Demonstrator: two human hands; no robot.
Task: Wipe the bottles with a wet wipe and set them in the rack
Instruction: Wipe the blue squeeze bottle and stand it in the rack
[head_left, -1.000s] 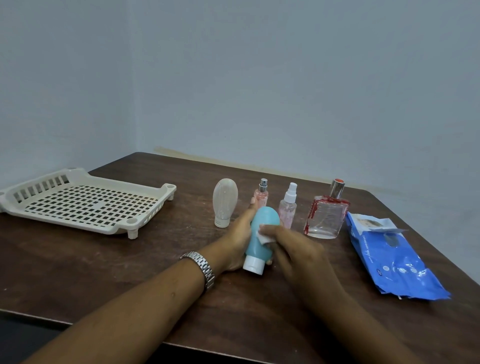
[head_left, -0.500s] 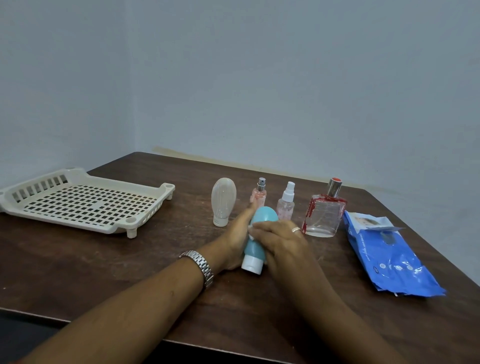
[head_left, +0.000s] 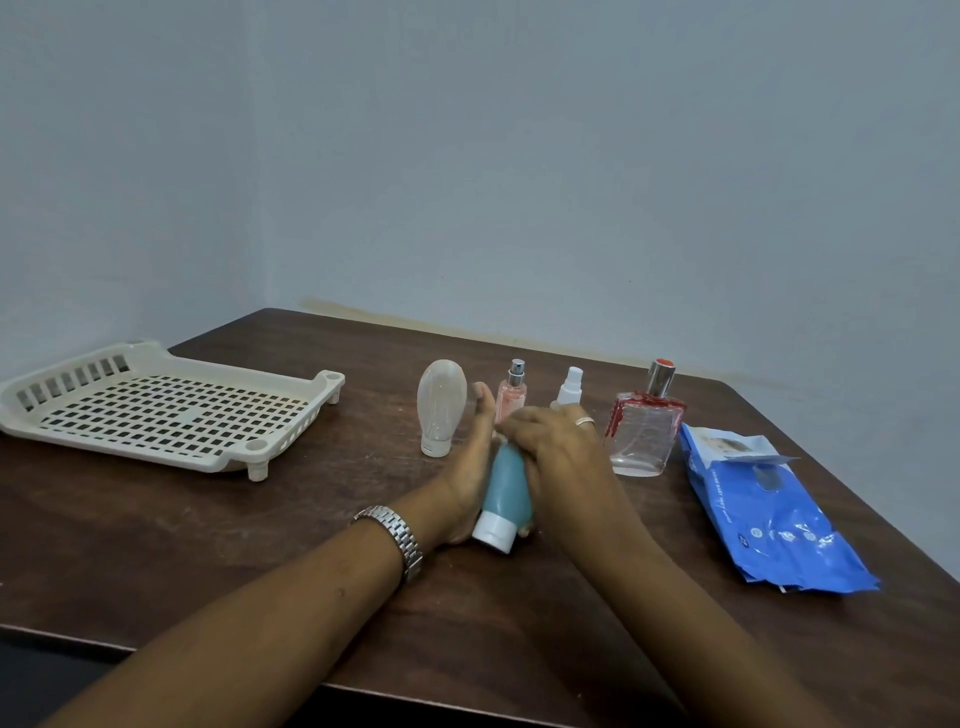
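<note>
Bottles and rack: rack at 10 o'clock, near enough for setting down; clear bottle beside it; the left hand cradles the tilted blue bottle at 12 o'clock, fingers together along its side to steady it; the right hand curls its fingers over the top, wipe presumably hidden beneath; pink spray, white spray and perfume bottle wait at 1 o'clock; wipes pack at 2 o'clock.

Teal plastic squeeze bottle with a white cap, cream plastic rack that's all square-hole grid, shiny blue wipes pack, clear glass perfume bottle streaked red, dark brown wooden table.
</note>
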